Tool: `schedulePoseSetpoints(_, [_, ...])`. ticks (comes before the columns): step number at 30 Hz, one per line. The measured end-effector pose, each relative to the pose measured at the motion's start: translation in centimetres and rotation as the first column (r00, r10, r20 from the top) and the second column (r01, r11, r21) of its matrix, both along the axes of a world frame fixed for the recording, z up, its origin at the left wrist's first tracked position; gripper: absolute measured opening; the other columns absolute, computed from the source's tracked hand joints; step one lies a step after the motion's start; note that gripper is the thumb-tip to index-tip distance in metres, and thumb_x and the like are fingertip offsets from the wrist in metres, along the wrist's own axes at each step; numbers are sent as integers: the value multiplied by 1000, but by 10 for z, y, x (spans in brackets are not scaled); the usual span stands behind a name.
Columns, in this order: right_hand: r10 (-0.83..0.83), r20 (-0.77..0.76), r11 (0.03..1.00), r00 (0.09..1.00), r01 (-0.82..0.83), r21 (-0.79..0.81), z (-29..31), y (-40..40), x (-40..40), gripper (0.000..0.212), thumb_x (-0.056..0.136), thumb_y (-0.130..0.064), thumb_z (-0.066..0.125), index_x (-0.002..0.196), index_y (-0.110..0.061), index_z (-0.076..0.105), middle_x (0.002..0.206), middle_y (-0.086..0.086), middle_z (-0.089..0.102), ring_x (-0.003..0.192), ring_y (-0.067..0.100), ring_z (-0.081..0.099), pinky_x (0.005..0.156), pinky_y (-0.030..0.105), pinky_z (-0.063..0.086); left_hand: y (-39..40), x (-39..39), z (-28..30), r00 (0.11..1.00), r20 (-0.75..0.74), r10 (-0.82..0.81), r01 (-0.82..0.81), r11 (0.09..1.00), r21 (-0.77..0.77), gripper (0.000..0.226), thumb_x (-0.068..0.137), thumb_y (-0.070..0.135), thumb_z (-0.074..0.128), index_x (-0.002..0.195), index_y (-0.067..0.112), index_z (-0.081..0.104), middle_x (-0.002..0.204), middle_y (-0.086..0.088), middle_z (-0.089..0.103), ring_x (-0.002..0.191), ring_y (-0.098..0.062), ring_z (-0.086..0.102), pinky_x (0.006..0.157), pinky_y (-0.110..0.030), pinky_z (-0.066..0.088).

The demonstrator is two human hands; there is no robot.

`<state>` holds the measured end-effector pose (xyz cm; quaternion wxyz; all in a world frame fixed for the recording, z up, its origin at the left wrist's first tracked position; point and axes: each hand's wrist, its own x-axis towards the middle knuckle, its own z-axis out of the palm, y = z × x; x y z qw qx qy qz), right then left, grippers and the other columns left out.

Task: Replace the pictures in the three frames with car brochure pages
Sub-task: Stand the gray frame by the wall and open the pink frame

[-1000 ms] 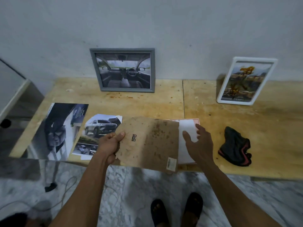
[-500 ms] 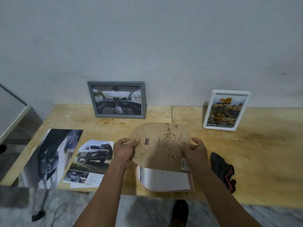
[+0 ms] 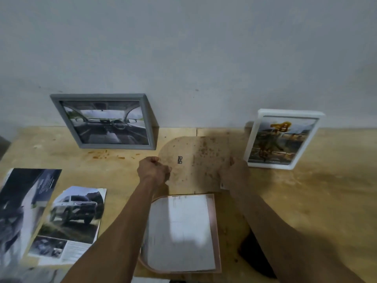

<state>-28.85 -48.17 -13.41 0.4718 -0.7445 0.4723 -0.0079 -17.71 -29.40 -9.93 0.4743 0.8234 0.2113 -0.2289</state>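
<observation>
Both hands hold a stained brown backing board [image 3: 195, 162] by its side edges above the wooden surface [image 3: 316, 201]. The left hand [image 3: 153, 170] has its fingers curled round the board's left edge; the right hand [image 3: 234, 173] grips the right edge the same way. The board spans the gap between the two hands, its rounded top corner reaching away from them toward the wall.

Nearer the person than the hands, between the two forearms, an open pink frame [image 3: 217, 231] lies face down, with a white sheet [image 3: 181, 231] inside it. Beyond the left hand, a grey frame [image 3: 106, 120] showing a car interior leans on the wall. Just beyond the right hand stands a white frame [image 3: 282, 139] with a colourful picture. Well to the left of the left hand lie two brochure pages: an SUV page [image 3: 71, 223] and a dark page [image 3: 22, 207] at the surface's edge. A dark cloth [image 3: 255, 256] lies partly under the right forearm.
</observation>
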Motion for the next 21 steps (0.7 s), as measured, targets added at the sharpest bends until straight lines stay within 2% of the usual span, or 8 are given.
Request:
schedulePoseSetpoints(3, [44,-31,999,999,-43,28,-13,-7,14,42,90,1,54,128,-15,55,118,1,56,108,22,56,79,21,51,-7,9,-10,1000,-16,-23,23,1000,12,47,78,-3,81,121,5,62,108,-8,61,71,-16,59,46,-22,53])
schedulePoseSetpoints(5, [89,-50,996,995,-90,-4,-18,-8,19,46,87,-1,57,130,-16,54,126,4,53,115,26,54,96,36,52,-10,13,-16,999,-29,-32,33,999,30,34,79,-5,79,106,8,65,107,-9,61,79,-22,59,57,-27,56])
schedulePoseSetpoints(7, [119,-69,991,991,-123,-53,-24,-7,21,44,84,-2,61,126,-12,56,126,7,54,116,30,54,100,40,51,-12,16,-24,999,-30,-25,26,999,33,28,81,-8,75,93,12,60,98,-6,61,76,-20,57,51,-22,53])
schedulePoseSetpoints(9, [140,-78,985,987,-147,-90,-28,-5,22,45,82,-1,65,126,-7,56,126,10,53,117,30,53,100,34,48,-14,17,-29,999,-31,7,-7,1000,19,28,84,-11,70,97,10,59,93,-4,59,68,-13,52,38,-16,47])
schedulePoseSetpoints(13, [138,-110,980,984,-152,-128,-30,-4,21,44,83,-9,67,125,-5,55,131,17,47,120,31,48,97,28,42,-13,19,-41,1000,-9,-4,4,999,52,21,89,-10,64,104,5,63,95,-6,61,68,-11,54,37,-14,47])
schedulePoseSetpoints(16, [145,-143,970,979,-169,-173,-31,-1,18,40,86,-9,66,125,-5,55,133,15,45,123,30,45,103,29,40,-11,23,-49,999,-1,-52,52,996,70,27,91,2,67,118,0,66,115,-8,66,93,-25,66,78,-31,62])
schedulePoseSetpoints(18, [139,-119,971,983,-158,-180,-29,2,15,37,85,-6,65,121,-7,57,129,14,48,122,31,47,104,33,42,-7,21,-48,996,3,-90,89,991,102,42,88,15,74,128,6,64,128,-6,65,116,-27,61,102,-40,52])
schedulePoseSetpoints(21, [118,-71,978,991,-128,-166,-21,11,5,42,85,-4,63,126,-10,56,128,14,50,122,32,47,101,36,44,6,13,-41,994,18,-104,103,992,80,53,80,24,83,127,9,63,125,-2,66,110,-21,63,90,-24,56])
